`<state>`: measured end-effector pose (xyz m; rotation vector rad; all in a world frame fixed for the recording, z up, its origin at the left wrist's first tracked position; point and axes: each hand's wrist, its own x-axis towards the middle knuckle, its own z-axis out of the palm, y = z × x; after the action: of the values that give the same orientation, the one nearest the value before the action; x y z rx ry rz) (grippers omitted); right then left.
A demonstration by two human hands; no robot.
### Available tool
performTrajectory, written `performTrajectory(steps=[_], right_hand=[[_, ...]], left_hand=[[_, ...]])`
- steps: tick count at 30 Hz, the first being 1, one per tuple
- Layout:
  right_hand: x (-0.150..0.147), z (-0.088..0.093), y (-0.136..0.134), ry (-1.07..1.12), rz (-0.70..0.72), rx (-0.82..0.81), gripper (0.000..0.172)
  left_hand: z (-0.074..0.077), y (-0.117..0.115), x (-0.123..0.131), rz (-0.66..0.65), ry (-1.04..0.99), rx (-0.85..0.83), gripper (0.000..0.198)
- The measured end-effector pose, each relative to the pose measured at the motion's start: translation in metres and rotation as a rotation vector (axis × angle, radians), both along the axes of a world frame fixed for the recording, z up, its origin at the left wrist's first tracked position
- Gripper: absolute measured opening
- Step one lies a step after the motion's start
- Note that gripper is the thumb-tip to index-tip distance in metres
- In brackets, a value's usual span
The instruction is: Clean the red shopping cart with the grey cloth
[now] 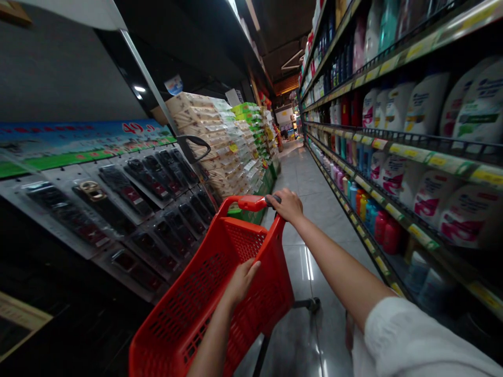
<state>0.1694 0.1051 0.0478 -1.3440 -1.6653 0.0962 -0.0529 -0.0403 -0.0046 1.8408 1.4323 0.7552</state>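
Note:
A red plastic shopping cart (271,277) with a perforated basket stands at an angle in front of me. My right hand (288,204) is closed around the dark grip at the right end of its red handle (251,202). Lower down, my left hand (241,281) holds the basket's near side rim, its thumb along the edge and its other fingers partly hidden. One dark caster wheel (314,305) shows beneath the cart on the floor.
Shelves of shampoo bottles (426,107) line the right side. Packaged belts (129,191) hang on a display at left, beside a metal post with a black hook (194,141). Stacked tissue packs (212,141) stand beyond it. A grey tiled aisle (298,167) runs ahead.

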Motion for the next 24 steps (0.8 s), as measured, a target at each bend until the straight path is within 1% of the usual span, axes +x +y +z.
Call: performTrajectory(steps=[2,4,6,8,10,12,14,16,18,20,22,24], right_hand=[[0.006,-0.006,0.007,0.016,0.081,0.019,0.035],[0.014,-0.009,0.014,0.065,0.219,0.062,0.027],[0.021,-0.011,0.017,0.162,0.351,0.07,0.017],[0.024,-0.015,0.015,0.278,0.406,0.057,0.016],[0.021,-0.022,0.005,0.388,0.356,0.103,0.018],[0.009,-0.034,-0.013,0.494,0.23,0.215,0.02],[-0.012,-0.052,-0.036,0.605,0.08,0.318,0.021],[-0.038,-0.076,-0.062,0.696,-0.023,0.337,0.023],[-0.064,-0.1,-0.086,0.751,-0.05,0.321,0.025],[-0.085,-0.118,-0.102,0.783,-0.043,0.312,0.025],[-0.095,-0.125,-0.105,0.826,-0.052,0.295,0.028],[-0.092,-0.121,-0.094,0.885,-0.09,0.257,0.034]], left_hand=[[-0.001,0.0,0.0,-0.008,-0.034,-0.024,0.05],[-0.003,0.001,-0.001,-0.007,-0.064,-0.037,0.051],[-0.005,0.001,-0.001,0.002,-0.079,-0.041,0.051],[-0.006,0.001,-0.001,0.008,-0.079,-0.037,0.052],[-0.007,0.001,-0.001,0.011,-0.065,-0.024,0.051],[-0.007,0.002,-0.001,0.017,-0.049,-0.006,0.049],[-0.006,0.003,0.001,0.018,-0.042,0.001,0.048],[-0.004,0.005,0.002,0.008,-0.043,0.002,0.046],[-0.003,0.006,0.003,0.0,-0.039,0.013,0.045],[-0.001,0.006,0.003,0.001,-0.031,0.022,0.045],[-0.001,0.005,0.003,0.0,-0.036,0.019,0.046],[-0.001,0.005,0.002,-0.002,-0.043,0.013,0.048]])
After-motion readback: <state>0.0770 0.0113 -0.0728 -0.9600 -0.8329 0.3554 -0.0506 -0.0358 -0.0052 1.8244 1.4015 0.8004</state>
